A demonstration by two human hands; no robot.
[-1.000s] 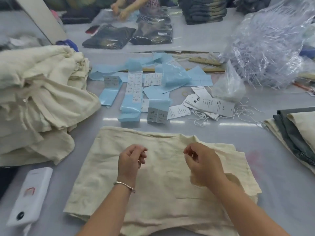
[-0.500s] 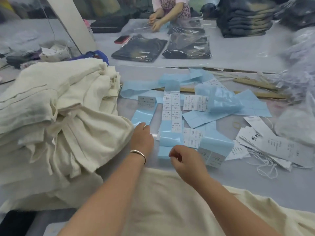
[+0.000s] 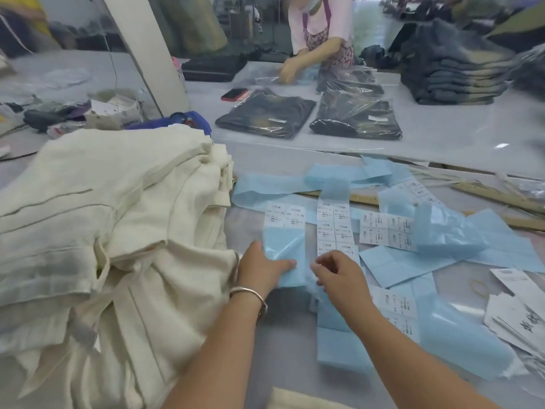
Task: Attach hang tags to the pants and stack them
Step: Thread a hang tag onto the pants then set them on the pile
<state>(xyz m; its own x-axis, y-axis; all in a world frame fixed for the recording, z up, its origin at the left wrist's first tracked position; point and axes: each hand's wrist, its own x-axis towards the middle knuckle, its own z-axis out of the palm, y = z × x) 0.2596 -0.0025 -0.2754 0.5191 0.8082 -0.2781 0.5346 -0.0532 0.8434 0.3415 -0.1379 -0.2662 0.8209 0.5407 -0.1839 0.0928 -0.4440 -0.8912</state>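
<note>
Both hands were out over the label strips at the centre of the frame. The left hand lay flat on the lower end of a blue backing strip, fingers straight and thumb stretched right along it, pressing it to the table rather than clasping it. The right hand hovered just right of it, fingers curled inward near the next strip of white labels; whether it had pinched a label or held nothing, I could not tell, the fingertips being blurred.

The strip under the left hand ran with its long axis up the frame, away from the person, its printed labels at the far end, beyond the fingers. So the labels lay straight ahead of both hands, and the right hand looked the nearer to the middle strip's lowest label. My read: a label was about to be peeled while the left hand steadied the backing.

The pants themselves sat apart from this: a big cream heap filled the left of the frame, its edge touching the left wrist, and a corner of another cream garment showed at the bottom edge. White hang tags lay at the lower right, well off from either hand. No tag looked attached yet.
</note>
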